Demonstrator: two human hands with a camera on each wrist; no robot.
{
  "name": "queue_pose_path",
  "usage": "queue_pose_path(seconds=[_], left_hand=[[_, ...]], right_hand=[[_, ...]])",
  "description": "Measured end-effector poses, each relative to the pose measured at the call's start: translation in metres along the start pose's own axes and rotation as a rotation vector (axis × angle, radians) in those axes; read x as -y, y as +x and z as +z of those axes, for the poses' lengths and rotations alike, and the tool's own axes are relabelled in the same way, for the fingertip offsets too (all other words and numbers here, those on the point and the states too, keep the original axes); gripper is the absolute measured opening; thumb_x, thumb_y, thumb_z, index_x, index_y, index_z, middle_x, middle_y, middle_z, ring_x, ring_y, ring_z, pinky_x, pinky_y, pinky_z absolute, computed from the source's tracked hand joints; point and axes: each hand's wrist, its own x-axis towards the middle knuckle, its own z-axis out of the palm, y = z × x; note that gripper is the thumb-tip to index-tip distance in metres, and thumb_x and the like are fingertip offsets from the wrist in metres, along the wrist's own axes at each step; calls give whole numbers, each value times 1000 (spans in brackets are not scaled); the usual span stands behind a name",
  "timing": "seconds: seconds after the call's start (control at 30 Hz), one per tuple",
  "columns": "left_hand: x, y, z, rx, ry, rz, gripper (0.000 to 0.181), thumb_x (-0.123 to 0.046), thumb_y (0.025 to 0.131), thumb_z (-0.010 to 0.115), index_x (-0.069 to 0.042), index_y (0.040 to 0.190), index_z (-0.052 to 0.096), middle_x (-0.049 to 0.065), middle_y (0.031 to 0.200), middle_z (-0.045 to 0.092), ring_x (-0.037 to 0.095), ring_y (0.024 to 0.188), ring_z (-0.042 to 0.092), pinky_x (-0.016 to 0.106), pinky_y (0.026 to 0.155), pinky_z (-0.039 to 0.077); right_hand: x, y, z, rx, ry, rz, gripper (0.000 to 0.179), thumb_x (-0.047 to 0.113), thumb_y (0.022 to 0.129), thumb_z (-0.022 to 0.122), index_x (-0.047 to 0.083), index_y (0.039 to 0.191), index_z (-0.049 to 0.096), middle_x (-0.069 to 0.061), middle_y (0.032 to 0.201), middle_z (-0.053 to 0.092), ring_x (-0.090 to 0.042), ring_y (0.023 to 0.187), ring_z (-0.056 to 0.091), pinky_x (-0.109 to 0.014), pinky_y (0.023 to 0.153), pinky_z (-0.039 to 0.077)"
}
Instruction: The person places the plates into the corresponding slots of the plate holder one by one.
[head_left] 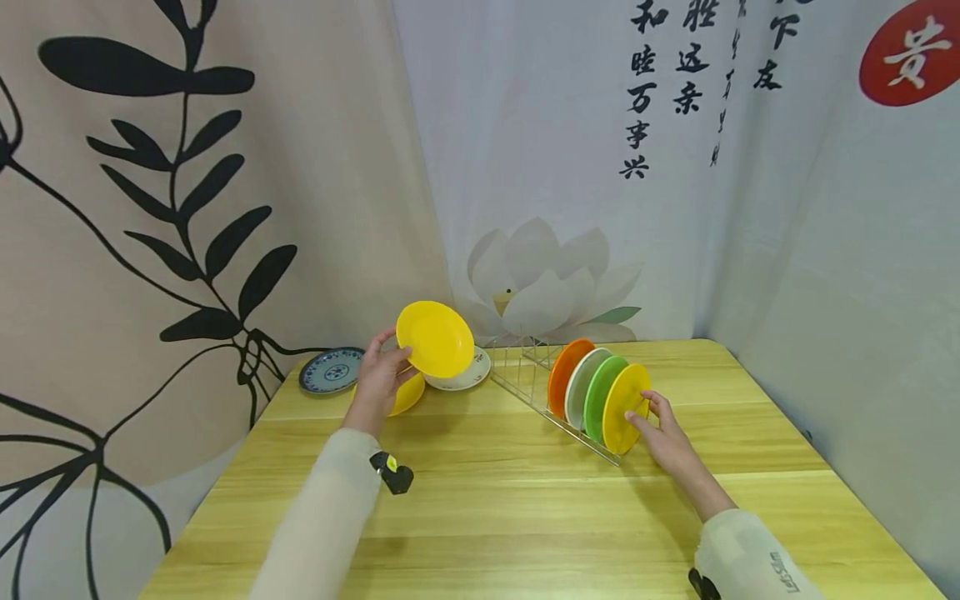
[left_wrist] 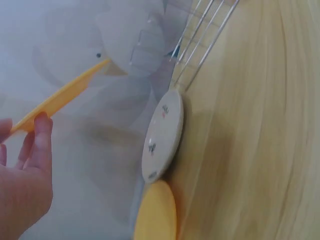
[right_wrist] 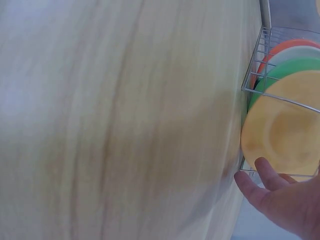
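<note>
My left hand [head_left: 382, 375] pinches a yellow plate [head_left: 435, 339] by its edge, thumb across its face, raised above the table. In the left wrist view that yellow plate [left_wrist: 65, 102] shows nearly edge-on. On the right, a wire dish rack [head_left: 525, 392] holds orange [head_left: 561, 375], white [head_left: 581, 392], green [head_left: 597, 404] and yellow [head_left: 622, 412] plates standing on edge. My right hand [head_left: 667, 437] is at the outer face of the racked yellow plate, fingers spread and relaxed. In the right wrist view its fingertips [right_wrist: 262, 164] overlap that plate's lower edge.
Behind my left hand lie a blue patterned plate [head_left: 330, 371], another yellow plate [head_left: 407, 393] and a white plate with small motifs [head_left: 461, 372]. The wooden table [head_left: 480, 517] meets printed curtains at its back and sides. The rack's left part shows bare wires.
</note>
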Motion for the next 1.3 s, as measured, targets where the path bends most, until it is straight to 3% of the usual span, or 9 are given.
queue_pose_path(seconds=[0.43,0.73,1.03,1.3], left_hand=[[13,6,70,187,29,27,47,0,94,65,-16,136,53,14,123,61,23,93,67,34,78,59],[28,7,110,250,92,45,47,1,92,66,-16,134,55,15,120,62,25,95,67,36,77,60],[42,11,129,287,141,77,47,4,92,65,-13,135,56,19,120,61,28,98,65,41,82,59],[64,14,142,301,172,56,45,3,92,66,-12,134,58,15,119,63,25,99,64,39,81,59]], right_hand=[[0,1,0,-2,5,3,71,44,103,49,13,155,13,-30,159,10,-55,140,18,-70,111,15],[1,2,-1,-1,-9,-6,72,45,103,47,11,156,11,-32,159,8,-55,140,17,-70,111,16],[3,0,1,6,-7,-13,71,43,104,47,11,156,12,-30,159,8,-54,141,17,-70,111,16],[3,0,1,1,-5,3,71,44,103,47,13,156,11,-29,160,8,-54,142,15,-70,111,14]])
